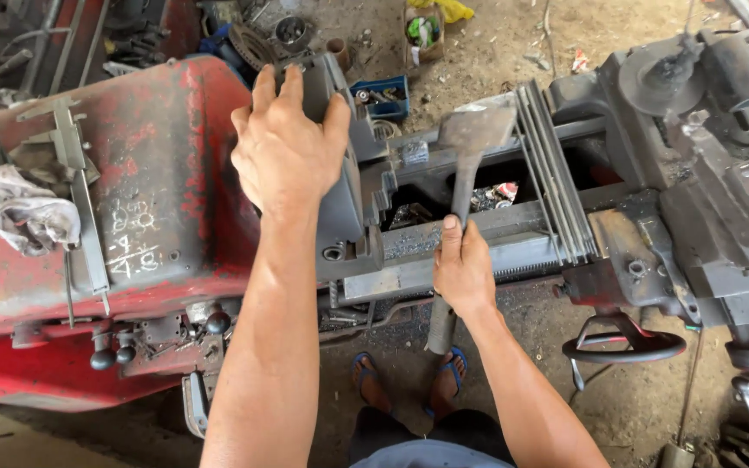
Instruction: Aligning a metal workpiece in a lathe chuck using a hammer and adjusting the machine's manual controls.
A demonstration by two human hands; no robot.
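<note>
headstock (158,173): worn red-painted metal | chuck (344,186): dull grey metal | hammer (465,147): rough dark steel | rag (32,217): grimy cloth

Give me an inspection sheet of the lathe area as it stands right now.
Surface: grey lathe bed, greasy, with metal chips on the ways.
Job's things: grey chuck on the red headstock; hammer over the bed.
Clutter: rag on the headstock; blue box of parts on the floor behind.
Hands: left hand flat on the chuck; right hand gripping the hammer handle.
Cables: nothing seen.
Surroundings: dirt floor; carriage handwheel at lower right; the person's sandalled feet below.
</note>
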